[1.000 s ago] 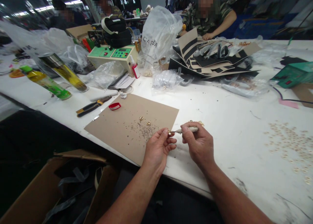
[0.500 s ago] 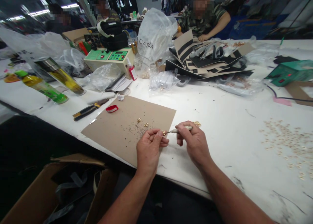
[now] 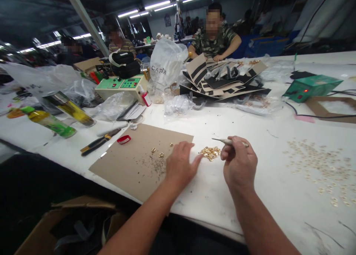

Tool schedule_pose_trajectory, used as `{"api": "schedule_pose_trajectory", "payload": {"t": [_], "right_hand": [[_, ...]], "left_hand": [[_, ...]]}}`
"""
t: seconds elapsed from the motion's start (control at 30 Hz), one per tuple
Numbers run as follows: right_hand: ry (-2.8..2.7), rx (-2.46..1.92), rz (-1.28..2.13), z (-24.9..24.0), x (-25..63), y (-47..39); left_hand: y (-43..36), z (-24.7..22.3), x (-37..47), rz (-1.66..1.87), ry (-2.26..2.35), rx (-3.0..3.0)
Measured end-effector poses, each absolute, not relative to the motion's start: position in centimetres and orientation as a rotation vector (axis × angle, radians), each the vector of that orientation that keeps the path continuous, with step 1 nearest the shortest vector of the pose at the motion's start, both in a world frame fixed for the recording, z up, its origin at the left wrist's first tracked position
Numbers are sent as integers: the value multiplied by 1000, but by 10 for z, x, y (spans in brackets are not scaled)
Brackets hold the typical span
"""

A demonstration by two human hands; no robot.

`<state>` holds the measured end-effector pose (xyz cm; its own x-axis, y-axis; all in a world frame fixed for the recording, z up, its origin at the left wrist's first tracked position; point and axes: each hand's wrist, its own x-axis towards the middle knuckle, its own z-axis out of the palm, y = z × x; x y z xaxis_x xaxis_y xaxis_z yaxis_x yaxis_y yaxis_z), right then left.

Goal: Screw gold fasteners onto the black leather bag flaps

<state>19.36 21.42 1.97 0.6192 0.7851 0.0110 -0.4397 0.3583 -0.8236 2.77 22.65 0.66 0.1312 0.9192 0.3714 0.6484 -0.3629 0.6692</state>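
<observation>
My left hand (image 3: 182,164) is open over the right edge of the brown board (image 3: 122,158), thumb and fingers spread, with nothing visible in it. Just right of its thumb lies a pile of small gold metal rings (image 3: 210,153) on the white table. My right hand (image 3: 240,160) is closed around the pale handle of a thin awl-like tool (image 3: 225,140), whose slim tip points left above the pile. Three gold pieces (image 3: 161,154) and a scatter of dark crumbs (image 3: 157,166) lie on the board.
Many small pale gold rings (image 3: 319,166) are spread at right. Pliers (image 3: 101,140), a red oval piece (image 3: 124,139) and two bottles (image 3: 51,123) lie left. Behind are a control box (image 3: 122,85), plastic bags, stacked card sheets (image 3: 222,84), a green box (image 3: 311,87) and a co-worker (image 3: 214,43).
My left hand has let go of the gold piece it pinched and opened toward the pile; another gold piece now shows on the board. My right hand has drawn right with the tool. The view tilted up.
</observation>
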Motion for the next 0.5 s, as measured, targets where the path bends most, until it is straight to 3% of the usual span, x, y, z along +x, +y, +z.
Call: {"api": "schedule_pose_trajectory", "payload": {"t": [0.17, 0.5], "right_hand": [[-397, -911, 832, 17, 194, 211], [-418, -1047, 843, 12, 188, 208]], "left_hand": [[243, -13, 89, 616, 1429, 2447], [253, -20, 83, 561, 1472, 2544]]}}
